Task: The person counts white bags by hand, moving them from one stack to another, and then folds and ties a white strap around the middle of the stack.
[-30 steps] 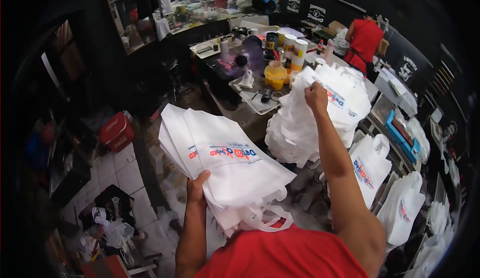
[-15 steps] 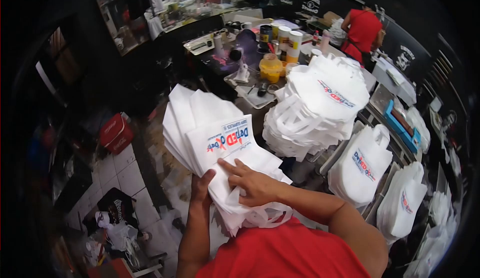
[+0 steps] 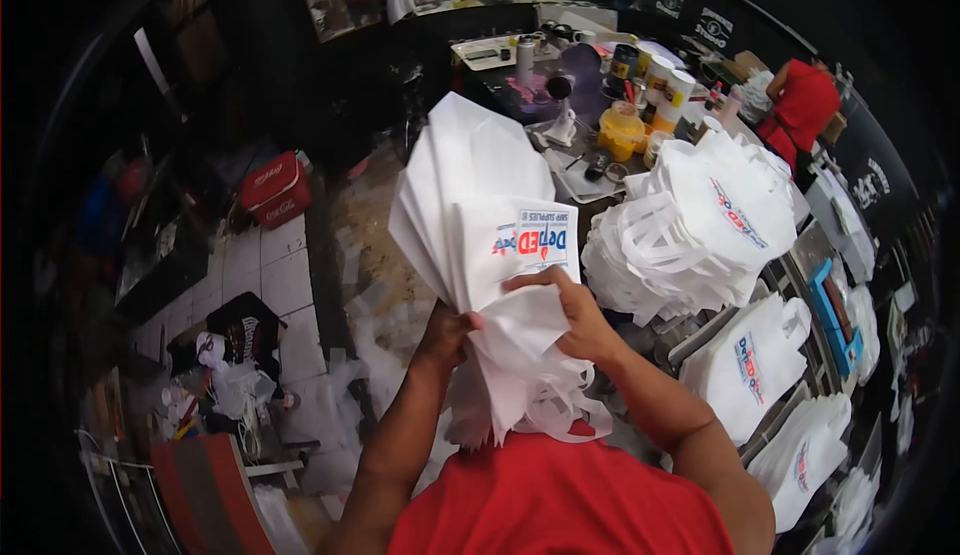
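Note:
A fanned bundle of white printed tote bags [image 3: 480, 170] is held upright before my chest, its handles hanging at the bottom by my red shirt. My left hand [image 3: 448, 333] grips the bundle's left edge, thumb on the front and the other fingers hidden behind. On the right side, my right hand [image 3: 568, 310] pinches the front bag, which folds over below the blue and red print. To the right stands a tall pile of white tote bags [image 3: 700, 225], its top bag showing the same print.
Printed bags [image 3: 745, 365] lie on racks at the right, near a blue-framed tool [image 3: 832, 315]. Behind is a table with a yellow tub [image 3: 621, 133] and bottles. A red cooler [image 3: 275, 190] sits on the floor at left. A person in red [image 3: 800, 110] stands at the far right.
The view has swung left, so the surroundings sit further right. My right hand has gone from lying flat on the front bag to gripping its right side, folding the cloth.

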